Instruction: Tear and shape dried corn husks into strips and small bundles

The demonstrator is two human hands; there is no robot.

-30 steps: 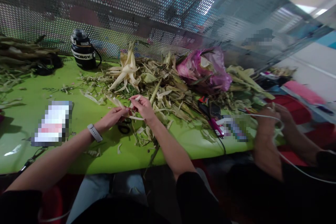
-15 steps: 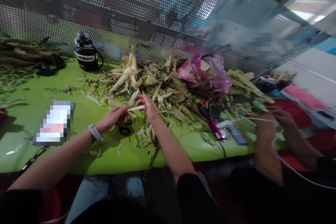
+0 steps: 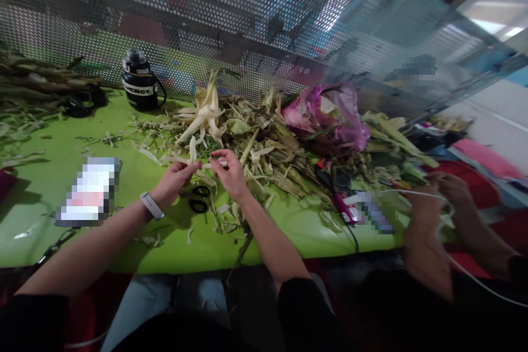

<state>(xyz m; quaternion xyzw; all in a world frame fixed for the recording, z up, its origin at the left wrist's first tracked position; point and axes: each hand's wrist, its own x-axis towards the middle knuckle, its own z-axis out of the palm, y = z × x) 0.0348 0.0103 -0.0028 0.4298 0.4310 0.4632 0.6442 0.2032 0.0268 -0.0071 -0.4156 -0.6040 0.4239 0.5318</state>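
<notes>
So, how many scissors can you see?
1. Black handles of the scissors show beside the person's left hand, against the green table; I can't see the blades. More could be hidden under the husks.

Husk pile (image 3: 237, 125) on table (image 3: 173, 247), btwn mug (image 3: 140, 88) L & bag (image 3: 350, 121) R; scissors (image 3: 199, 199) in front

Only 1 piece of lettering can be made out: "NERGY", in dark capitals on the white band (image 3: 138, 89) around the black jug (image 3: 141, 101) at the back of the worktop (image 3: 231, 253). The band curves out of sight at its left end. Smaller pale markings (image 3: 142, 71) higher on the jug are too small to read. The screen of the phone (image 3: 89, 190) at left is pixelated and illegible.
</notes>
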